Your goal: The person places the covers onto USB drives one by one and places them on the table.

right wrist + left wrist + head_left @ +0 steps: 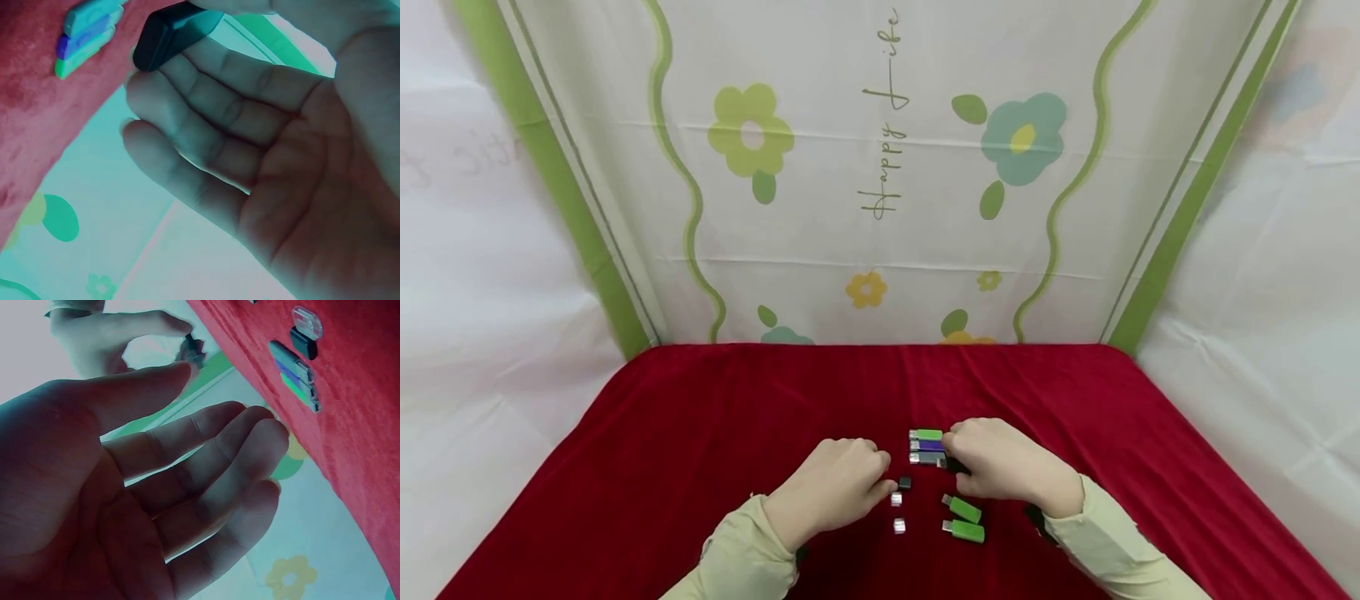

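Observation:
My right hand (1003, 462) pinches a black USB flash drive (172, 34) between thumb and fingers, its metal plug pointing left in the head view. Just left of it lie three flash drives side by side: a green one (929, 435), a purple one (930, 447) and a grey one (927, 458). My left hand (835, 483) hovers with loosely bent fingers and holds nothing. Close to its fingertips lies a black cap (905, 482). Two clear caps, an upper one (897, 499) and a lower one (899, 526), lie nearer the body.
Two green flash drives, one tilted (964, 509) and one nearly level (967, 532), lie below my right hand. Everything lies on a red cloth (737, 417). A white printed curtain (820, 217) stands behind, with white fabric on both sides.

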The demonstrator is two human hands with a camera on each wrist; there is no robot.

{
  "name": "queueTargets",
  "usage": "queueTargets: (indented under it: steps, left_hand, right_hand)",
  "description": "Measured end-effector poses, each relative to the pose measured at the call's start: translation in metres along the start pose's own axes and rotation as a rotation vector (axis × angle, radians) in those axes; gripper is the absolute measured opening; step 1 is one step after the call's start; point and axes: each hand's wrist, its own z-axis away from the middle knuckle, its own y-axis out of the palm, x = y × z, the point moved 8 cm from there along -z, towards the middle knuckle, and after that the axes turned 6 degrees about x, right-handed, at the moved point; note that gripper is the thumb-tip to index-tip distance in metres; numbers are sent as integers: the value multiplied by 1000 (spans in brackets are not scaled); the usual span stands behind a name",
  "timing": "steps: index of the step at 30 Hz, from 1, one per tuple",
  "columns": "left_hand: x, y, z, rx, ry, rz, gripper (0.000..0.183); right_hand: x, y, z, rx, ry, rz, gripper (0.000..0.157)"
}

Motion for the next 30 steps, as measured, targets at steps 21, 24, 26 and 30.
queueTargets:
  steps: [21, 24, 26, 30]
  left_hand:
    - [10, 41, -44, 104, 71, 6, 16]
    - [7, 48, -50, 130, 70, -18, 15]
    - [4, 52, -53, 145, 76, -32, 15]
    - [-1, 57, -58, 160, 86, -50, 25]
  right_hand:
    - [2, -30, 7, -144, -4, 4, 23]
    - [3, -30, 8, -153, -15, 0, 23]
    - [4, -31, 8, -163, -25, -2, 23]
    - [6, -31, 9, -186, -38, 7, 23]
